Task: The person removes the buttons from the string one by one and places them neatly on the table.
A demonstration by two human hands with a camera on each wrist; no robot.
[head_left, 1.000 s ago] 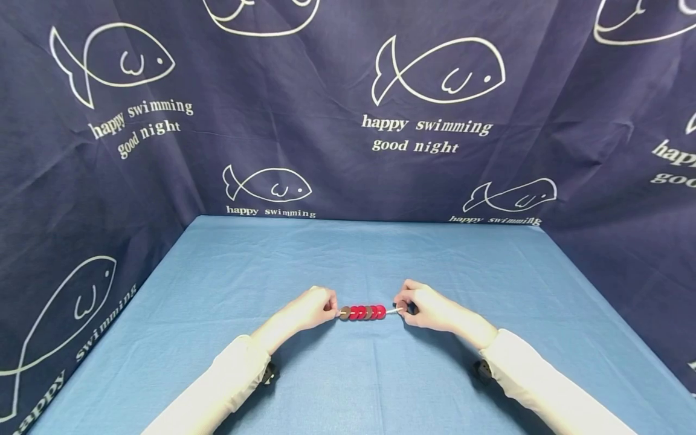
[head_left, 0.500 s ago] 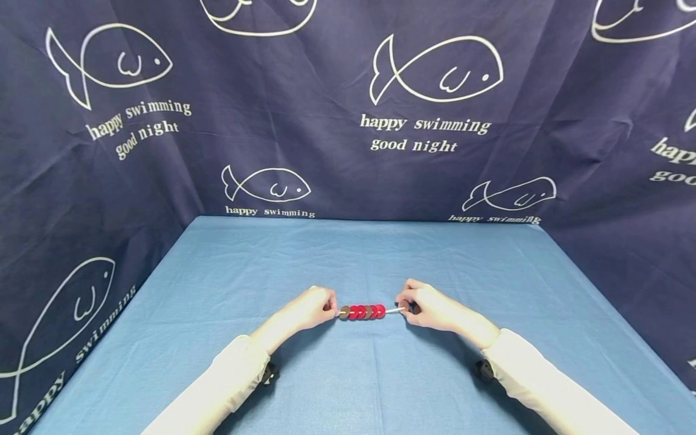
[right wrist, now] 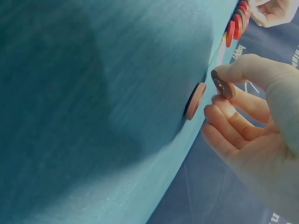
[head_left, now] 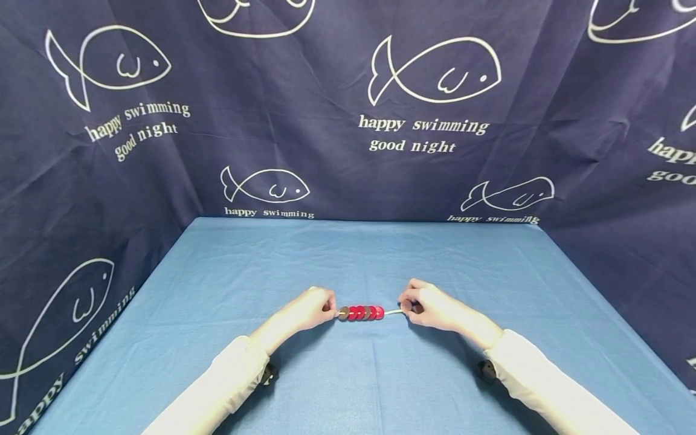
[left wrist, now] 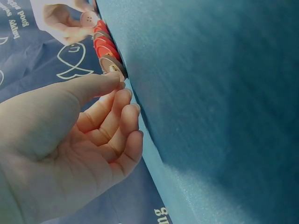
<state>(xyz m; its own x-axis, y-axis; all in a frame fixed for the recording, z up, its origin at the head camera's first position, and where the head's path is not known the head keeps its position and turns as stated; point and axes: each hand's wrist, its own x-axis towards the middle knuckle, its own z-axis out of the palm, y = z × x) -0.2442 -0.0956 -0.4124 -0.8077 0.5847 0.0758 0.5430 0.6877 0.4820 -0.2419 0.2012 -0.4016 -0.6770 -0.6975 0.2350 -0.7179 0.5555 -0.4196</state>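
Observation:
A row of red and brown buttons (head_left: 361,313) is threaded on a pale cord (head_left: 394,312). At its left end, my left hand (head_left: 313,307) pinches the cord between thumb and forefinger, right beside the end brown button (left wrist: 112,64); the other fingers curl loosely. My right hand (head_left: 434,308) pinches a separate brown button (right wrist: 224,86) between thumb and fingers. The cord's right end reaches up to this held button in the head view. Below the right hand's fingers, another brown button (right wrist: 195,101) lies on the cloth.
A blue cloth (head_left: 370,260) covers the table. Behind and at both sides hangs a dark blue curtain (head_left: 337,121) with white fish prints. Dark wrist cameras sit under both cuffs, the right one (head_left: 487,370) close over the cloth.
My right hand has shifted slightly right with its button, so more bare cord shows beside the row. The left hand and the threaded buttons have hardly moved.

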